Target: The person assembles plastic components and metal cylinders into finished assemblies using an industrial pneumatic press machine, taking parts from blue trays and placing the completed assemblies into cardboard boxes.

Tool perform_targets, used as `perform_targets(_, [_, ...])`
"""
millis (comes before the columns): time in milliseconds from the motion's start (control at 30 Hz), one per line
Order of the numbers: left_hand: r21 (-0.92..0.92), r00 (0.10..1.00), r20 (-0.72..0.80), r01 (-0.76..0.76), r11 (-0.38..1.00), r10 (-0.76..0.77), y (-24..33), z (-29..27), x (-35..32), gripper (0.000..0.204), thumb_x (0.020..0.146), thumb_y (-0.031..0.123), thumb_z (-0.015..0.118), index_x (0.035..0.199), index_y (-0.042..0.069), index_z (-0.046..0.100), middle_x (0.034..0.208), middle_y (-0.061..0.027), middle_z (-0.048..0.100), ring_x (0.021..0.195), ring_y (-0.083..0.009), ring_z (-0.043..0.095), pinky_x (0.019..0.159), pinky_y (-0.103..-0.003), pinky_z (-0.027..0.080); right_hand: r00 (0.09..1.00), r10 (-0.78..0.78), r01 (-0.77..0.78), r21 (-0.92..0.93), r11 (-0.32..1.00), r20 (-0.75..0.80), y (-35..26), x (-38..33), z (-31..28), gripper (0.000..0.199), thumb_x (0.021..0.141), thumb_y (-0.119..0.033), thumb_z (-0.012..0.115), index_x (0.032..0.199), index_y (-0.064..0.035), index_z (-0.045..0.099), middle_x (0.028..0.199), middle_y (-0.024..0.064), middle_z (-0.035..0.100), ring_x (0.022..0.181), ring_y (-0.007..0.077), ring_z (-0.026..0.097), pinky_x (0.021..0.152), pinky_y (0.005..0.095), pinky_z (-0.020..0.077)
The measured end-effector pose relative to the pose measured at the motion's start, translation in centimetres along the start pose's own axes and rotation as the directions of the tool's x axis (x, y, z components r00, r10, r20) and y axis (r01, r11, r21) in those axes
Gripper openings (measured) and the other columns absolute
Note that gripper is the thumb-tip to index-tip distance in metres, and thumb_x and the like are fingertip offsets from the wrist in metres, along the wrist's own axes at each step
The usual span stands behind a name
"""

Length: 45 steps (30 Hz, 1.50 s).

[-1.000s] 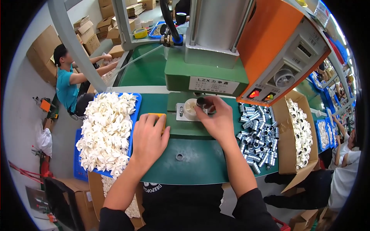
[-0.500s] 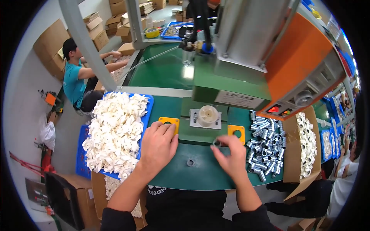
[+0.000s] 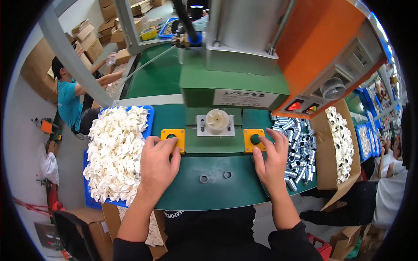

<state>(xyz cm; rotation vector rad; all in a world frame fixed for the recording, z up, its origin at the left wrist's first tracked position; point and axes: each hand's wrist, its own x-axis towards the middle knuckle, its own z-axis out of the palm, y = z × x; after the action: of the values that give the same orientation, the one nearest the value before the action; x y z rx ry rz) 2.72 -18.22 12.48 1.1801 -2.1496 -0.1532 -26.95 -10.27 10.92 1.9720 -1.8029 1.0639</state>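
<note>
One round white plastic part [image 3: 216,121] sits on a metal plate [image 3: 201,131] beneath the green head of a press [image 3: 235,85]. To its left, the left hand [image 3: 159,164] lies palm down, thumb apart from loosely bent fingers, with no object visible in its grasp; its fingertips are at the dark button [image 3: 171,136] of a yellow box [image 3: 180,134]. To its right, the right hand [image 3: 272,162] is partly spread, thumb and forefinger parted around nothing, beside the green button [image 3: 255,138] of a second yellow box [image 3: 247,148]. Contact with either button cannot be told. On the worktop [image 3: 217,195], between the forearms, lie one grey ring [image 3: 203,179] and, just apart, another ring [image 3: 227,175]. Metal tubes [image 3: 298,152] lie heaped at right; white pieces [image 3: 115,152] fill a blue tray [image 3: 150,124] at left.
</note>
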Motion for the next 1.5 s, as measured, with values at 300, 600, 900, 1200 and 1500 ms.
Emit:
perform_targets(300, [-0.041, 0.993, 0.120, -0.012, 0.999, 0.017, -0.3, -1.6, 1.3, 0.021, 0.086, 0.004, 0.073, 0.106, -0.001, 0.076, 0.098, -0.0137, 0.076, 0.092, -0.0332, 0.064, 0.085, -0.041, 0.054, 0.988, -0.060, 0.061, 0.002, 0.998, 0.146, 2.5, -0.4, 0.7, 0.030, 0.086, -0.014, 0.077, 0.109, 0.0040, 0.071, 0.124, 0.0163, 0.068, 0.123, 0.0385, 0.059, 0.105, 0.0477, 0.0482])
perform_targets(600, [0.328, 0.939, 0.345, -0.138, 0.934, 0.017, -10.4, -3.0, 9.6, 0.027, 0.085, 0.006, 0.075, 0.112, 0.004, 0.077, 0.111, -0.0127, 0.076, 0.110, -0.0324, 0.063, 0.101, -0.042, 0.052, 0.995, -0.034, 0.021, 0.140, 0.990, 0.091, 2.7, -0.1, 0.7, 0.024, 0.085, -0.011, 0.077, 0.102, 0.0045, 0.071, 0.116, 0.0168, 0.070, 0.115, 0.0381, 0.062, 0.100, 0.0474, 0.0512])
perform_targets(900, [0.377, 0.896, 0.434, -0.082, 0.923, -0.098, -14.6, -1.1, 11.9, 0.027, 0.080, 0.003, 0.077, 0.106, 0.009, 0.081, 0.104, -0.0124, 0.076, 0.106, -0.0313, 0.066, 0.100, -0.041, 0.054, 0.996, -0.082, 0.069, 0.273, 0.960, 0.035, 1.7, 2.8, 1.0, 0.024, 0.082, -0.011, 0.079, 0.101, 0.0017, 0.072, 0.110, 0.0162, 0.070, 0.106, 0.0365, 0.065, 0.092, 0.0451, 0.0531])
perform_targets(1200, [0.236, 0.978, 0.178, -0.151, 0.960, 0.110, -11.2, -2.5, 12.2, 0.020, 0.085, 0.008, 0.071, 0.104, 0.005, 0.076, 0.095, -0.0127, 0.075, 0.098, -0.0321, 0.067, 0.089, -0.044, 0.054, 0.994, 0.103, -0.106, 0.387, 0.916, 0.028, -4.7, 8.6, 3.6, 0.044, 0.082, -0.031, 0.084, 0.115, -0.0052, 0.070, 0.112, 0.0138, 0.073, 0.102, 0.0379, 0.067, 0.084, 0.0478, 0.0542])
perform_targets(1500, [-0.307, 0.985, 0.175, 0.048, 0.951, 0.006, 1.0, 1.2, 12.5, 0.026, 0.082, 0.014, 0.078, 0.105, 0.002, 0.072, 0.091, -0.0164, 0.074, 0.084, -0.0325, 0.071, 0.079, -0.041, 0.057, 0.994, 0.058, -0.038, 0.196, 0.980, -0.095, -0.5, 6.6, 3.1, 0.039, 0.075, -0.020, 0.090, 0.105, -0.0028, 0.073, 0.101, 0.0138, 0.075, 0.092, 0.0332, 0.071, 0.085, 0.0424, 0.0545])
